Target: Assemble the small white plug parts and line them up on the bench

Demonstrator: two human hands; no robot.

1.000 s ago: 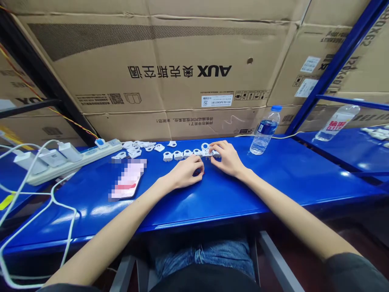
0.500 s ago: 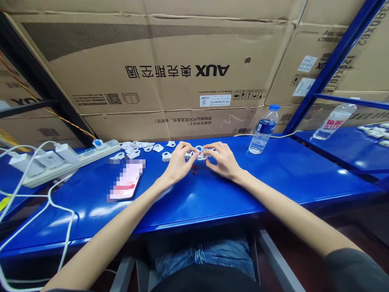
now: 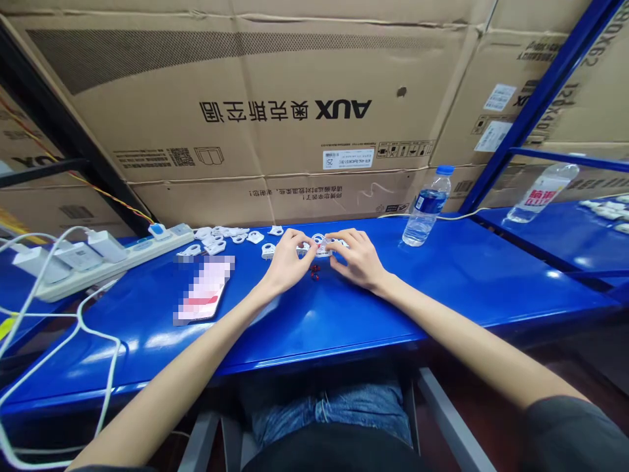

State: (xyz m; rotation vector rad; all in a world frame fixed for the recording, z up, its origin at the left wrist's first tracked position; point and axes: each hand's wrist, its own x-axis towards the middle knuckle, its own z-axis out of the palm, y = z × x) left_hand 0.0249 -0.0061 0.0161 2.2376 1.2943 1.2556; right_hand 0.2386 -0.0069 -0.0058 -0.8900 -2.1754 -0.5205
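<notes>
Worktop (image 3: 314, 328) is extending beneath both hands, and a white ringed part (image 3: 318, 238) is sitting between their fingertips. The left hand (image 3: 287, 262) is curling, thumb and forefinger nearly meeting; anything pinched there is appearing too small to tell. The right hand (image 3: 361, 262) is arching half-open against the part, its grip being unclear. Small red pieces (image 3: 315, 271) are lying between the two hands; a bottle (image 3: 426, 210) is standing right of the right hand.
</notes>
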